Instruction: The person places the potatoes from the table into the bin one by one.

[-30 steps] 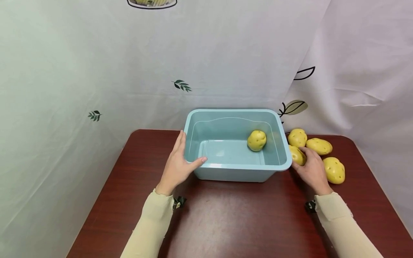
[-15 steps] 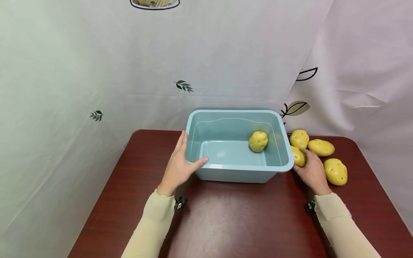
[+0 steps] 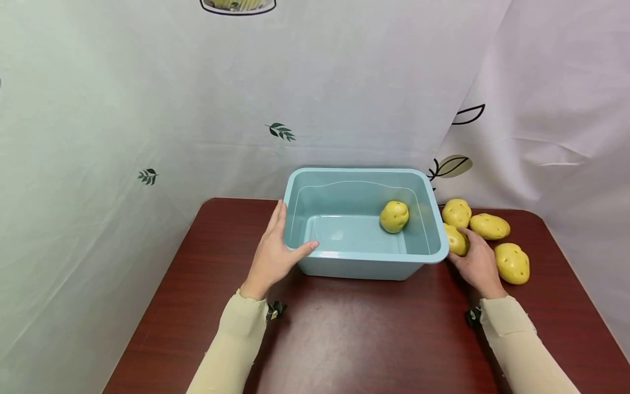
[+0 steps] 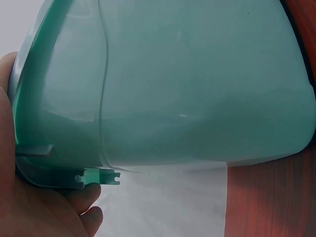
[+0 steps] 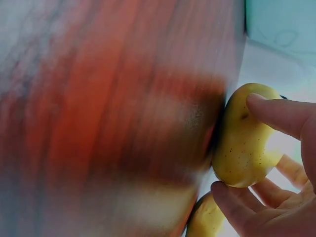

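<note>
A light-blue plastic bin (image 3: 355, 268) stands on the table, one yellow potato (image 3: 394, 216) inside it towards the right. My left hand (image 3: 270, 257) holds the bin at its near left corner, thumb over the front rim and fingers along the left side. In the left wrist view, fingertips (image 4: 85, 197) show beside the rim. To the right of the bin, my right hand (image 3: 476, 262) grips another potato (image 5: 244, 138) between thumb and fingers; it sits low against the table, partly hidden by the bin's rim in the head view.
Around the right hand lie three more potatoes: a round one (image 3: 456, 212) behind, an oblong one (image 3: 489, 226) at the back right and a big one (image 3: 512, 263) to the right. A white printed cloth (image 3: 344, 82) hangs behind the dark red table (image 3: 354, 328).
The whole head view has shifted slightly to the right. Both hands keep their places at the bin and the potato.
</note>
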The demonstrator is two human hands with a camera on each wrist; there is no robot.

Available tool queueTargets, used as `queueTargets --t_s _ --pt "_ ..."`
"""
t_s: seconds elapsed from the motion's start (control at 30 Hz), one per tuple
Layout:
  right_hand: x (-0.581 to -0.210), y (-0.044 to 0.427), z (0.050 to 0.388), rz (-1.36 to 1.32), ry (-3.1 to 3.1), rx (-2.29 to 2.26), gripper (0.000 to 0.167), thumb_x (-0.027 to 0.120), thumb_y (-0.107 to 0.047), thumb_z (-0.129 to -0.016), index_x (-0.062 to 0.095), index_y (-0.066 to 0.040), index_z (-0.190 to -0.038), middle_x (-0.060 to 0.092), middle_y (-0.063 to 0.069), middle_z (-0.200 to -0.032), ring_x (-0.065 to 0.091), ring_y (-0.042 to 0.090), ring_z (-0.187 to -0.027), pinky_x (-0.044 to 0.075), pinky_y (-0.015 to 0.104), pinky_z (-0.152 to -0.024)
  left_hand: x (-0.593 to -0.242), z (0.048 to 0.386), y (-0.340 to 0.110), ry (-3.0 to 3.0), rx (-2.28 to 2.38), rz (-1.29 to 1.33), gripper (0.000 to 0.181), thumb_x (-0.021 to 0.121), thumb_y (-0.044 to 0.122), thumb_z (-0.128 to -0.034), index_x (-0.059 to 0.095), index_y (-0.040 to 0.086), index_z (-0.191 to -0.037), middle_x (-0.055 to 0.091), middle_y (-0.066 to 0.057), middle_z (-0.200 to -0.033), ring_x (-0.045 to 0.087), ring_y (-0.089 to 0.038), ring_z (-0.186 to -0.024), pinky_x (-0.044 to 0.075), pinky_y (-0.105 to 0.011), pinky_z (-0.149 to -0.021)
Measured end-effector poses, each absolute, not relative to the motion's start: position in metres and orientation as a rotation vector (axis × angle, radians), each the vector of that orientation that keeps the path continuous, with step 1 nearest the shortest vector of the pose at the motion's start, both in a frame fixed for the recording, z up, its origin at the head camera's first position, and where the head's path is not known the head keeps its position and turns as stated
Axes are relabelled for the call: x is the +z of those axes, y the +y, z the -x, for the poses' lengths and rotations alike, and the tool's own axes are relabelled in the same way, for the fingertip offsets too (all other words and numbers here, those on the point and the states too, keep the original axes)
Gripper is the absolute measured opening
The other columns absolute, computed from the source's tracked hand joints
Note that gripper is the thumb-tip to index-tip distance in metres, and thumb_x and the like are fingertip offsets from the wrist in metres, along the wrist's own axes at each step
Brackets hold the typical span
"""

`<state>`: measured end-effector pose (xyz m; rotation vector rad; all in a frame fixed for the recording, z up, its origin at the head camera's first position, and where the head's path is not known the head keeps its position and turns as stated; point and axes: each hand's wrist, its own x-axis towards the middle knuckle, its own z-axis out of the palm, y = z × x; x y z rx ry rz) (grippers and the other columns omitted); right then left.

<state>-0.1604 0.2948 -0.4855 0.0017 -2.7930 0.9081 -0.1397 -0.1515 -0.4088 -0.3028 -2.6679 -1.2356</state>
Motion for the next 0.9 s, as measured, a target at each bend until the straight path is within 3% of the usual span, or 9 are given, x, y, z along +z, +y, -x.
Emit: queueTargets --t_s 0.9 --pt "-0.473 0.296 0.149 0.030 -2.733 0.937 0.065 0.079 -0.010 -0.086 0.048 0.012 -0.140 0.050 0.039 -0.135 0.047 0.058 -0.118 0.037 0.070 -0.094 -0.407 0.139 -0.151 -2.662 -1.241 0.310 0.110 0.072 0.062 -0.0840 0.015 0.008 -0.162 0.006 0.004 -0.168 0.017 -0.019 -0.152 0.029 -0.053 -0.115"
